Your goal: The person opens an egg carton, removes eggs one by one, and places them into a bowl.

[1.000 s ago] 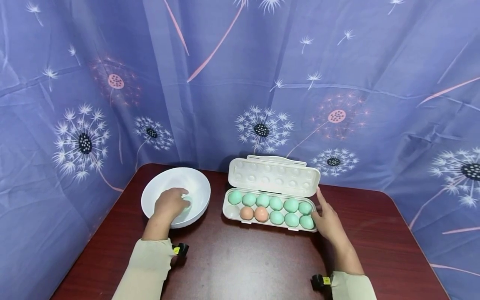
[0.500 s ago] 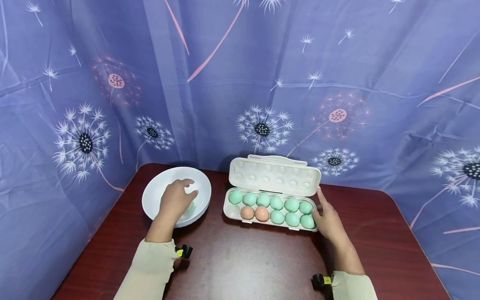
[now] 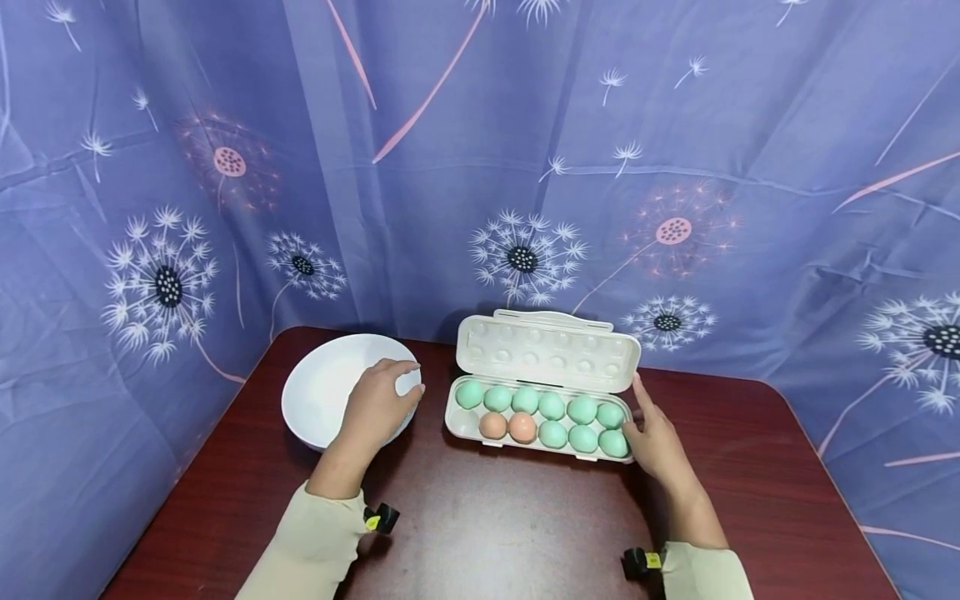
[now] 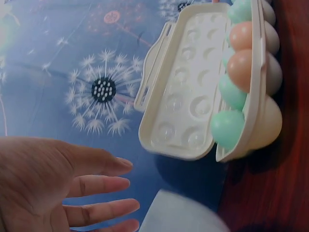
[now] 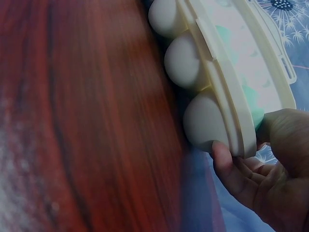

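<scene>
Left hand [image 3: 375, 407]: poised over the right rim of the white bowl [image 3: 318, 392], thumb and fingers parted, nothing in its hold that I can see; whether anything lies in the part of the bowl it hides, I cannot tell from my end. Right hand [image 3: 657, 444]: gripping the right end of the egg carton [image 3: 464, 424], thumb by the front-right egg, one fingertip against the underside of the end cup [image 5: 205, 121]. Carton: on the surface [image 3: 480, 517], right of the bowl and apart from it, lid [image 3: 547, 354] folded back toward the curtain [image 3: 420, 208]. Contents: nine green eggs [image 3: 551, 407] and two brown eggs [image 3: 522, 427], to twelve cups. Hazards, in my judgement: a tug or twist by the right hand could skid or tip the carton and roll eggs out; a low sweep of the left could catch the rim and rock the bowl; a hard pinch could crack a shell, if these are real, which I cannot confirm. Materials: bowl smooth, round, wide-mouthed; carton pale and plastic-looking, lid dimpled in two rows, base bulging into rounded cups; eggs smooth ovoids with soft highlights; surface dark red, wood-grained, glossy enough to glare; curtain blue, creased cloth printed with dandelions.
</scene>
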